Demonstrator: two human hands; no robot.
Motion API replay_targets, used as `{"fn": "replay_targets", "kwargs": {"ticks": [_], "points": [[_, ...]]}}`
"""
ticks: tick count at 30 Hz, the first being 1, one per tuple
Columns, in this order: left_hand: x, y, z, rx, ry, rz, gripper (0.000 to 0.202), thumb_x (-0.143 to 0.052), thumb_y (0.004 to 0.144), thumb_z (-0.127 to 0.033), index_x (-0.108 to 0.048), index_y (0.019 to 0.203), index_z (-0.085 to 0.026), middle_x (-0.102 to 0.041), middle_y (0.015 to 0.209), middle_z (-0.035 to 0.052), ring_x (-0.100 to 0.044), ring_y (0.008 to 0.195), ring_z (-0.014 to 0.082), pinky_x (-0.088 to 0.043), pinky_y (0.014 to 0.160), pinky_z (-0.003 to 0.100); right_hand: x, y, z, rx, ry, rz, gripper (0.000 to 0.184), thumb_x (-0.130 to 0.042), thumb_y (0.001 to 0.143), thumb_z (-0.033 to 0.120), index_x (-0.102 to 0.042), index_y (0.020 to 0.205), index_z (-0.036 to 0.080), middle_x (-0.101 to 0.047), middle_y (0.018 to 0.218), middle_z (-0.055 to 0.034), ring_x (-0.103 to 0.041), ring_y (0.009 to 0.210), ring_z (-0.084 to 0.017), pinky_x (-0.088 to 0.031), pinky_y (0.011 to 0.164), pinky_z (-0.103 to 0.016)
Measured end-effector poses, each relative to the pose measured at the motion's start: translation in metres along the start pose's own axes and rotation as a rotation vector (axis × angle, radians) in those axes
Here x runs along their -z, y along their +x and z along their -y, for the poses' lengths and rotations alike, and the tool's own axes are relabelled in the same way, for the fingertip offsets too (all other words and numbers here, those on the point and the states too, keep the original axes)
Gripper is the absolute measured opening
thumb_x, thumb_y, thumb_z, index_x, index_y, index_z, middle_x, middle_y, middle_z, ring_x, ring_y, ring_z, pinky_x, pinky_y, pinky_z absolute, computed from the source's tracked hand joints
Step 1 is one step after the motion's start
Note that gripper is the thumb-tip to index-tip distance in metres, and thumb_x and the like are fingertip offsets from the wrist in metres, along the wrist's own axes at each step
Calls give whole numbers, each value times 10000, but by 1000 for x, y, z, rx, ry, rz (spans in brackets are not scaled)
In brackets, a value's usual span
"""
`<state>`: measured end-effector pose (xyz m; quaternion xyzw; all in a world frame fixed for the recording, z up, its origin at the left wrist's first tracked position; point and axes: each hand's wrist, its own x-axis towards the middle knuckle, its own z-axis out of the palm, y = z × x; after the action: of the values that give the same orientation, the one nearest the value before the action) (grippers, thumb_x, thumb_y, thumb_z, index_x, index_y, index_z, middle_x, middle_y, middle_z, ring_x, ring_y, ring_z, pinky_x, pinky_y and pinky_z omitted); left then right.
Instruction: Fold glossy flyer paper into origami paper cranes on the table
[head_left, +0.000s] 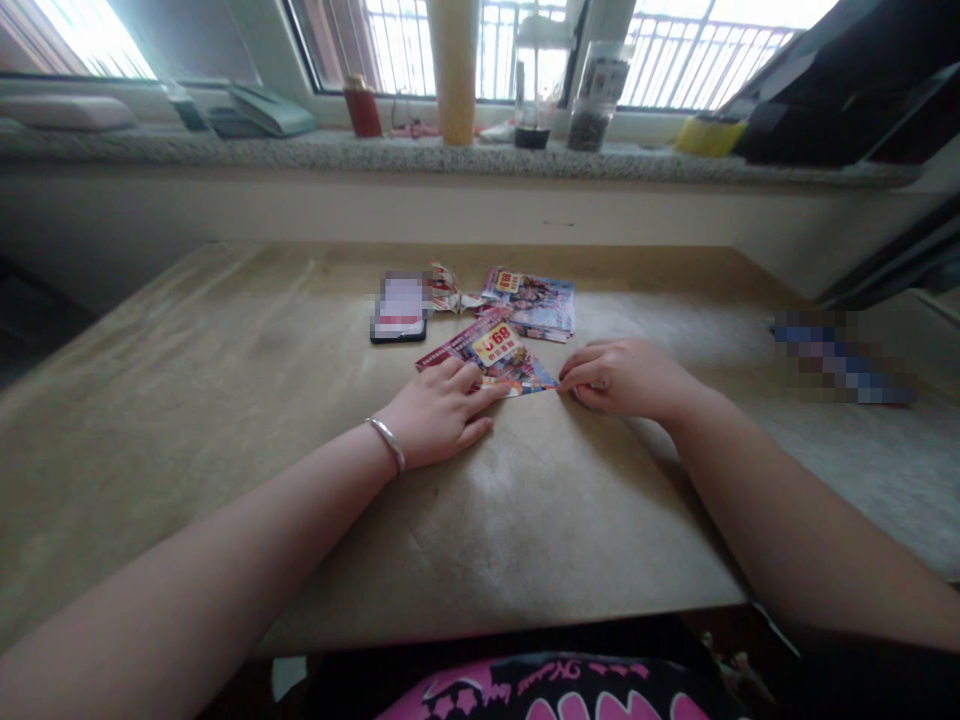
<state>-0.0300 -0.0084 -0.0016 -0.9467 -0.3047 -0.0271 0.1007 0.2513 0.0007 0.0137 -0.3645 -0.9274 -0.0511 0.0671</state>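
Note:
A printed paper sheet [506,362], folded to a pointed shape with a yellow price box on it, lies on the table in front of me. My left hand [442,410], with a silver bangle at its wrist, rests on the paper's near left edge, fingers spread and pressing down. At the paper's right tip, my right hand [611,375] has thumb and fingers closed in a pinch on the corner. Its fingertips partly hide that corner. Behind the folded sheet sits a stack of similar printed papers [544,300]. Beside that stack is a folded paper piece [452,295].
A phone [400,307] lies left of the papers on the table [225,400]. A blurred bluish object [840,360] is at the far right. Bottles and containers line the stone windowsill [300,155] at the back. The table's near edge runs close to my body.

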Motion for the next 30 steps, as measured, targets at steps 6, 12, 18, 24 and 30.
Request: {"fn": "replay_targets", "kwargs": {"ticks": [6,12,18,24,30], "points": [[0,0,0,4,2,-3,481,-359,938,-458,-458,1361,-250,-535,1059,88,-442,965,246,-356,909,371,-1,-1,-1,-7,37,-8,277,-519,777,155,-746,869,285,-729,964,35,-657,820,-152,-450,704,-265],[-1,0,0,-1,5,-9,479,-360,940,-453,-462,1356,-239,-541,1060,88,-444,962,242,-356,908,370,-3,-5,-6,-46,-9,-11,241,-530,785,179,-745,850,267,-729,933,12,-647,806,-164,-439,682,-270],[0,1,1,0,-3,-6,479,-365,936,-457,-464,1354,-244,-537,1059,92,-445,960,244,-365,902,376,-13,-1,1,-47,28,-153,239,-500,829,185,-728,883,228,-709,981,-22,-630,846,-170,-447,729,-276],[0,1,1,3,-7,-8,483,-374,929,-454,-466,1354,-244,-532,1059,103,-438,952,257,-372,886,389,-14,7,14,32,7,-148,248,-496,858,202,-731,937,215,-693,932,-51,-575,859,-189,-439,783,-311],[-1,2,2,-14,11,-38,472,-396,922,-453,-488,1336,-244,-535,1047,102,-442,939,249,-371,877,381,-11,11,26,51,-90,-176,249,-490,887,242,-728,957,264,-687,962,-39,-524,893,-208,-379,854,-380]]}}
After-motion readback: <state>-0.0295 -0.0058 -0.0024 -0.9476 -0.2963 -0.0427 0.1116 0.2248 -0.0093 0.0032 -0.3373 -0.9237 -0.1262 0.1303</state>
